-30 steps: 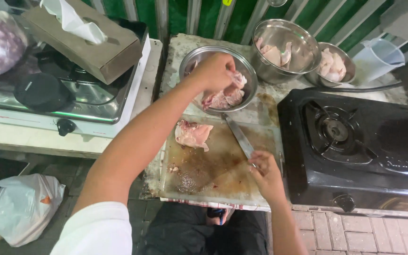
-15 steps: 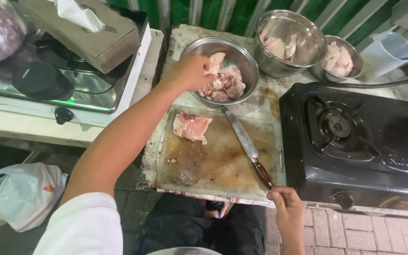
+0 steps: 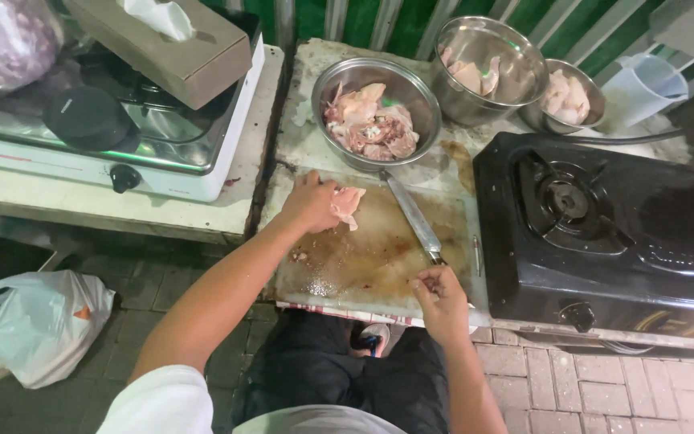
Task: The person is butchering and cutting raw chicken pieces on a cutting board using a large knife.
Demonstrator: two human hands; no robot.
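Raw chicken piece on the wet cutting board, at its far left part, pinched by the left hand. Nearer, right hand closed around the handle of a knife, blade lying flat on the board, pointing away. Just past the board, a metal bowl full of cut chicken. Farther right, two more bowls with pale meat. Black stove beside the board, on the right.
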